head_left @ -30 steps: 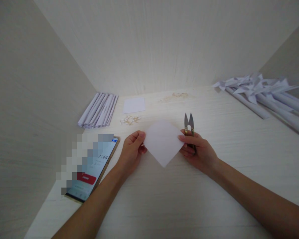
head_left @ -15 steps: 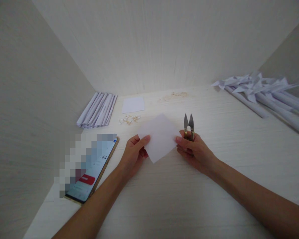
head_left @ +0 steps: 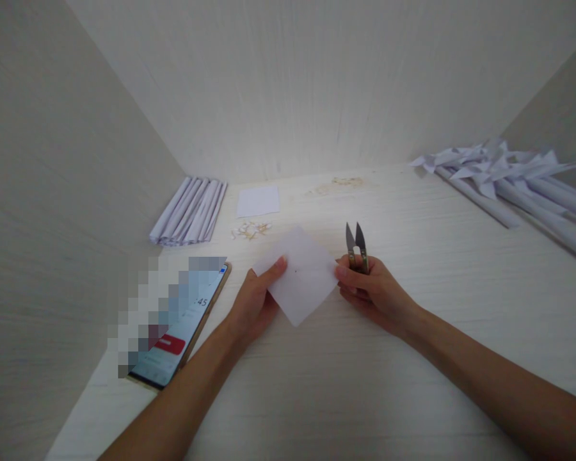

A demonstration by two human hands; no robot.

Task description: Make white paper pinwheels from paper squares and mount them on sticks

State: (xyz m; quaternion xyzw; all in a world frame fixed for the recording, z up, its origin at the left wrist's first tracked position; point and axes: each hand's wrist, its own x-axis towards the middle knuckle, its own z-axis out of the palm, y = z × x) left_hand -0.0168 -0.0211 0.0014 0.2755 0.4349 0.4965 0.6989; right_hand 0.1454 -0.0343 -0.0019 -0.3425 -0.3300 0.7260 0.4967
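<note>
A square sheet of white paper [head_left: 298,282] is held up corner-down between my two hands, with a small dark dot near its middle. My left hand [head_left: 259,296] pinches its left corner, thumb on top and fingers hidden beneath. At the right corner, the thumb of my right hand [head_left: 370,287] presses on the paper. That same hand also grips a pair of thread snips [head_left: 358,248], whose two pointed blades stick up apart from each other.
Rolled paper tubes [head_left: 190,211] lie at the back left beside a flat white paper [head_left: 258,201] and several small cotton-tipped bits [head_left: 252,230]. A phone [head_left: 182,326] is near my left forearm. Paper pinwheels on tubes [head_left: 504,173] are piled at the back right.
The paper has turned and shifted slightly left and down, and its central dot now shows. The snips have moved a little left and tilted with my right hand.
</note>
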